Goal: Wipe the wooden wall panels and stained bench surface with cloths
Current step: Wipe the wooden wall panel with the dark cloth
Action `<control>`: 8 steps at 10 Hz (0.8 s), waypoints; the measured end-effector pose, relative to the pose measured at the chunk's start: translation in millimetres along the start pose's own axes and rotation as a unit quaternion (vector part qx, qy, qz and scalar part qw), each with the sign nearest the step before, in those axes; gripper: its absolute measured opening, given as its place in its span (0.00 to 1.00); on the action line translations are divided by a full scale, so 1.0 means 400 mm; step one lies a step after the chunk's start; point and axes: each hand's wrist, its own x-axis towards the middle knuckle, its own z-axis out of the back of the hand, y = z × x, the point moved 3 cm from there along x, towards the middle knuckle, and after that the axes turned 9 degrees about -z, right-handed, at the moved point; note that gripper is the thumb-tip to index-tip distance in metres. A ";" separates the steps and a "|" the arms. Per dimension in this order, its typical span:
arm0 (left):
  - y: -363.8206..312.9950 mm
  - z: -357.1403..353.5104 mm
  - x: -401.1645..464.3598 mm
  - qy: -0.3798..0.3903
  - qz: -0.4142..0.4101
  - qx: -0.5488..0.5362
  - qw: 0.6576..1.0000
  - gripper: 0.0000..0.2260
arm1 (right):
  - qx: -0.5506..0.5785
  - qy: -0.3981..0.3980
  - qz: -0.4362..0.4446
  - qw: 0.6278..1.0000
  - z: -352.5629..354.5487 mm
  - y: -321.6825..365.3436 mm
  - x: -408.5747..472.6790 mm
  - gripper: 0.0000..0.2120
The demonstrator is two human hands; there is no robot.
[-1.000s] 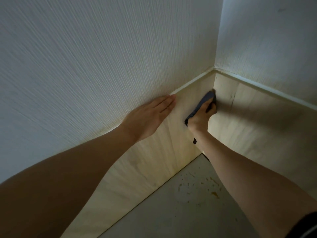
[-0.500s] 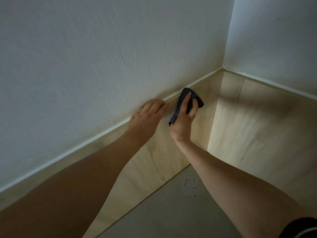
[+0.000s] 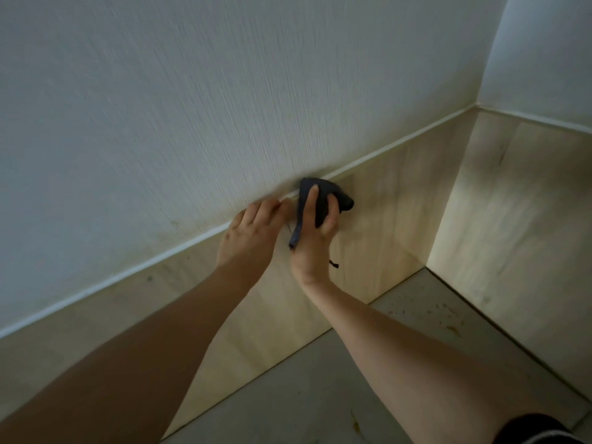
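My right hand (image 3: pixel 315 241) grips a dark blue cloth (image 3: pixel 323 197) and presses it against the pale wooden wall panel (image 3: pixel 384 225), just under the white trim strip. A loose end of the cloth hangs down past my wrist. My left hand (image 3: pixel 253 232) rests on the same panel right beside it, its fingertips at the trim edge; they are blurred. The grey bench surface (image 3: pixel 336 373) lies below, with brown stains (image 3: pixel 448 325) near the corner.
A white textured wall (image 3: pixel 224 107) rises above the trim. A second wooden panel (image 3: pixel 512 225) meets the first at the corner on the right, with more white wall (image 3: pixel 544 52) above it.
My right hand has drawn the cloth left along the panel's top edge, away from the corner. My left hand has slid left with it and its fingers have bent.
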 end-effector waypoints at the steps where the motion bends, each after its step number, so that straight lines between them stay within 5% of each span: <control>1: 0.007 -0.007 -0.036 0.007 0.019 -0.002 1.000 0.28 | -0.006 -0.011 0.017 1.000 -0.037 0.018 -0.048 0.45; 3: 0.003 -0.019 -0.048 0.001 0.053 -0.078 0.996 0.33 | -0.066 0.007 0.069 0.995 0.011 -0.022 0.008 0.34; 4: 0.000 -0.031 -0.055 -0.014 0.057 -0.083 0.995 0.36 | -0.040 -0.071 -0.069 0.994 0.076 -0.069 0.073 0.28; 5: 0.003 -0.031 -0.057 -0.016 0.059 -0.091 0.994 0.37 | -0.020 0.025 -0.071 0.997 0.021 -0.053 0.019 0.42; 7: 0.002 -0.018 -0.053 0.027 0.054 -0.101 0.993 0.34 | -0.066 0.066 0.002 0.996 -0.048 -0.026 -0.100 0.39; 8: 0.017 -0.035 -0.064 -0.008 0.017 -0.077 0.997 0.34 | -0.078 0.002 0.035 0.996 -0.003 -0.047 -0.051 0.29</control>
